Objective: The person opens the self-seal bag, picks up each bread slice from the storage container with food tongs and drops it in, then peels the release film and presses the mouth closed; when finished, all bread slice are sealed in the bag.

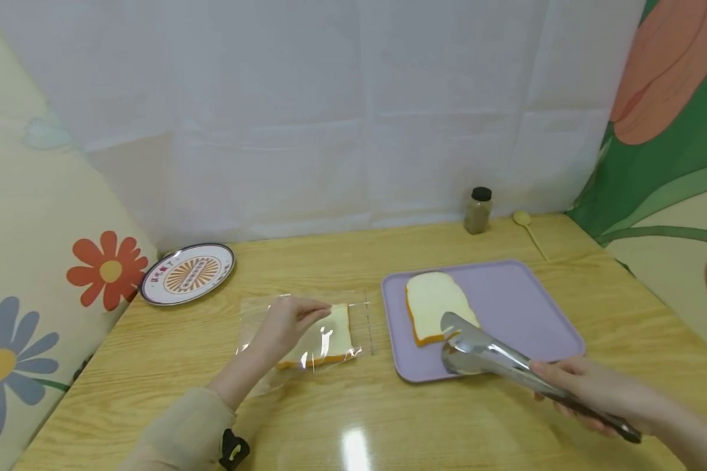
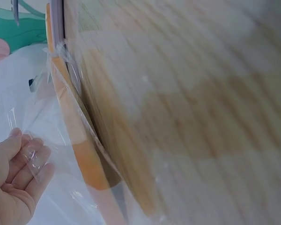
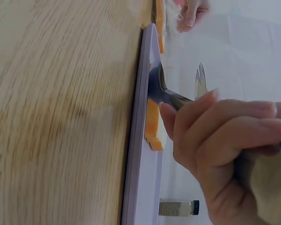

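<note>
My left hand (image 1: 289, 324) pinches the upper film of a clear plastic bag (image 1: 362, 330) with thumb and fingertips. Inside the bag a white bread slice (image 1: 332, 337) with an orange-brown crust lies flat on the table. In the left wrist view the film (image 2: 35, 159) runs over the fingers. My right hand (image 1: 595, 389) grips metal tongs (image 1: 507, 360) with their arms spread. One tong end overlaps the near right corner of a second bread slice (image 1: 436, 301); the other end is low at its front crust. That slice lies on a purple tray (image 1: 521, 304).
A white plate (image 1: 191, 275) with a printed design leans at the far left. Behind the tray stand a small black-lidded jar (image 1: 478, 210) and a yellow spoon (image 1: 530, 230). A white cloth (image 1: 330, 131) hangs behind the wooden table (image 1: 171, 366).
</note>
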A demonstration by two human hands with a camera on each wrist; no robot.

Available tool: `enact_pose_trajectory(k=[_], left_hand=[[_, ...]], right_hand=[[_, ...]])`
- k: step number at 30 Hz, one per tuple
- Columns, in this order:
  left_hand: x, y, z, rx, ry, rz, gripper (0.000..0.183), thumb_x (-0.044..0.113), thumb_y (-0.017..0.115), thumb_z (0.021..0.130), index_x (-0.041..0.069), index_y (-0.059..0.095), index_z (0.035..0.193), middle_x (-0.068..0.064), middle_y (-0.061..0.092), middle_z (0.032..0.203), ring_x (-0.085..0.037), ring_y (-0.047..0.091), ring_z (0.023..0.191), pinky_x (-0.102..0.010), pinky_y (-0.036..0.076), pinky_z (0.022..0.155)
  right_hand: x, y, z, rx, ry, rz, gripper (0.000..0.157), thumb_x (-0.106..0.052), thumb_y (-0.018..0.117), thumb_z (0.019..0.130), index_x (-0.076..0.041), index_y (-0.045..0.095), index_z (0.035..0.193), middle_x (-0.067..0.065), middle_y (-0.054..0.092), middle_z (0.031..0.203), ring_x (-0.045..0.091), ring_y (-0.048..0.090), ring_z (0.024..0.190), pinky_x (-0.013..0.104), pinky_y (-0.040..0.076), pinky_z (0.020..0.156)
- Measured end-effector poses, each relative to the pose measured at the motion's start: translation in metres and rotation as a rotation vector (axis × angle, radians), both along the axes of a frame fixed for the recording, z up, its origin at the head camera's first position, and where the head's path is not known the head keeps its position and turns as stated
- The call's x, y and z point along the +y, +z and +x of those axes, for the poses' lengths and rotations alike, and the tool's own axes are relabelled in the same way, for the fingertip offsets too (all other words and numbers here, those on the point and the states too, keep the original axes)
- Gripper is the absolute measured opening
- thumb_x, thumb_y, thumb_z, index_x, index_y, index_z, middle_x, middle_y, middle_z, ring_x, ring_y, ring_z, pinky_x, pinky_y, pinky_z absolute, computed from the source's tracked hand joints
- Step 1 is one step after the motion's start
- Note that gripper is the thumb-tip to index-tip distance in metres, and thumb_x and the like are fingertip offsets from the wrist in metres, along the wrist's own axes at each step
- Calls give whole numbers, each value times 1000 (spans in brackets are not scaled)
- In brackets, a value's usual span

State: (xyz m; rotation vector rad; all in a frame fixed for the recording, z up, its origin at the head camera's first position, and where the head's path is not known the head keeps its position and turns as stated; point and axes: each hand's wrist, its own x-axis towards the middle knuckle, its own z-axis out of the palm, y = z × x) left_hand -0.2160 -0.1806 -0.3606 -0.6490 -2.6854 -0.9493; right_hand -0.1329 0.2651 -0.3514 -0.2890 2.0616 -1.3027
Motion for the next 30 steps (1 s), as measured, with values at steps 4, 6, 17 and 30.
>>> enact_pose_trajectory(k=[4,6,17,30], left_hand=[[0,0,0,-2,3,-9,17,9,65,87,-2,72,98,-18,71,98,-29,70,89,-30,58,75],[1,1,1,-4,6,-16,17,10,65,87,-2,72,98,-18,71,97,-29,70,88,-29,58,74],[1,4,2,13,28,-22,16,10,64,87,-1,72,97,-17,72,96,-29,71,87,-31,59,73],[-2,8,3,47,16,18,16,6,66,85,-3,72,97,-17,72,95,-29,71,87,-31,59,72]], right_hand=[[-8,-2,3,52,-19,34,49,-39,31,103,3,57,99,2,55,65,3,41,38,16,36,34],[-12,-3,5,67,-22,39,49,-38,30,103,3,56,98,1,54,65,2,41,38,16,36,34],[-22,-12,17,151,-118,56,46,-37,33,103,1,56,94,1,54,62,2,40,35,20,37,29],[-14,-17,19,268,-194,156,45,-36,35,103,0,57,88,1,53,61,2,41,35,27,41,28]])
